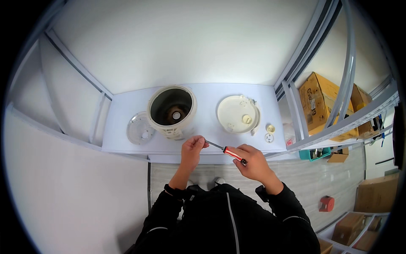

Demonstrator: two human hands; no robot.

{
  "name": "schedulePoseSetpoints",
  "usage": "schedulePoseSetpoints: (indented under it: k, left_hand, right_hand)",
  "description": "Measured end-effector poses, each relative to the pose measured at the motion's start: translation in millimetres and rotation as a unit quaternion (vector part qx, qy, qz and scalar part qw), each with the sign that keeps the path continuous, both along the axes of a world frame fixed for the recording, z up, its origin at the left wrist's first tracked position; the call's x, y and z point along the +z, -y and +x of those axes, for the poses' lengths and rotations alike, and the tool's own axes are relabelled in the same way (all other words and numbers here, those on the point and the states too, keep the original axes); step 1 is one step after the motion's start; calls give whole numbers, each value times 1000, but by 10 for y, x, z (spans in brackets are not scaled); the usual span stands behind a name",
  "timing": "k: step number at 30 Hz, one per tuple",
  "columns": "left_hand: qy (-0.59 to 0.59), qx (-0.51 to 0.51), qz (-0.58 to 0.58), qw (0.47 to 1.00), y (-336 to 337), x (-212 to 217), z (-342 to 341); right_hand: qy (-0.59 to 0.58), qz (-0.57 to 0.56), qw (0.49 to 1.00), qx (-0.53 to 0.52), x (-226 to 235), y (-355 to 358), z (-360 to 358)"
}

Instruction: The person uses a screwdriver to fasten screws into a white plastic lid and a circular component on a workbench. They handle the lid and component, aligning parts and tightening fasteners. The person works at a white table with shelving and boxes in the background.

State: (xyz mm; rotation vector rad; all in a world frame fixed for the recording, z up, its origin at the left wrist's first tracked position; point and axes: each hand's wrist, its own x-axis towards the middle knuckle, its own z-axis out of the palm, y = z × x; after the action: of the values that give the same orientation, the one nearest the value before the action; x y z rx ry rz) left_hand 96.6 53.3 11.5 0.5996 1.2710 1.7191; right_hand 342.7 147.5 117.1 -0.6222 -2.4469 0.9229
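In my right hand (252, 163) is a screwdriver (235, 155) with a red and white handle, its shaft slanting up to the left. My left hand (193, 151) is closed in a pinch at the tip of that shaft; whether a small part is also between the fingers is hidden. Just beyond my left hand, on the white table (203, 122), stands an open rice cooker body (182, 127) with a dark inside and brownish marks at its bottom. A round cream lid (230, 111) lies to the right, with a small round piece (247, 119) on it.
Left of the cooker lies a translucent round plate (137, 131). Two small round parts (270, 133) are near the table's right edge. Metal frame posts (296, 110) rise at the right, with cardboard boxes (321, 101) and a teal bin (314, 155) beyond. A red stool (326, 204) stands on the floor.
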Motion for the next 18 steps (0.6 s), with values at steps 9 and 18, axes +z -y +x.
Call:
schedulePoseSetpoints:
  k: [9,18]
  left_hand:
    - [99,-17,34,994,152,-154,-321]
    - [30,-166,-31,985,493,18,-856]
  right_hand:
    - [-23,-517,855,-21,-137,390,-388]
    - [-59,-451,885,-101,-204,1083,-975]
